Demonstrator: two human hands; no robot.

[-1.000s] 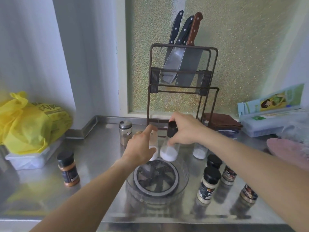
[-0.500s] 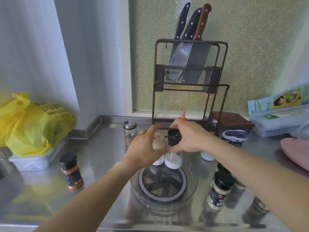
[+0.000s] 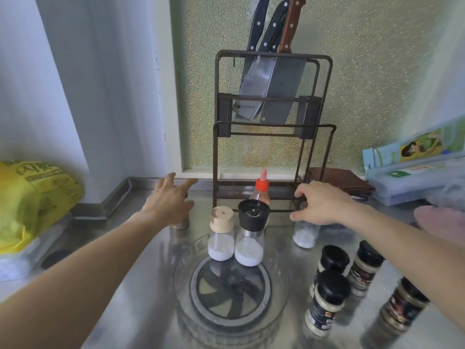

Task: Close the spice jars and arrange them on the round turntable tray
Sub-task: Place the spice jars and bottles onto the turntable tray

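Note:
A clear round turntable tray (image 3: 281,290) lies on the steel counter in front of me. Two glass jars of white powder stand on its far edge: one with a wooden lid (image 3: 221,234), one with a black lid (image 3: 252,235). Neither hand touches them. My left hand (image 3: 168,201) hovers with fingers spread over a metal-lidded jar (image 3: 180,225) at the back left, hiding most of it. My right hand (image 3: 320,205) sits over the top of a small glass jar of white grains (image 3: 305,236); whether it grips the jar is unclear. Several black-lidded spice jars (image 3: 325,302) stand to the tray's right.
A knife rack (image 3: 273,137) stands against the back wall with a red-capped bottle (image 3: 261,191) at its foot. At the left are a yellow bag (image 3: 32,197) on a plastic box and a blurred dark jar (image 3: 54,258). A brown cloth (image 3: 338,181), boxes and a pink plate (image 3: 440,222) lie at the right.
Both hands have let go of the two jars on the tray and moved apart, the left toward the metal-lidded jar, the right toward the small glass jar. The black lid now sits on its jar.

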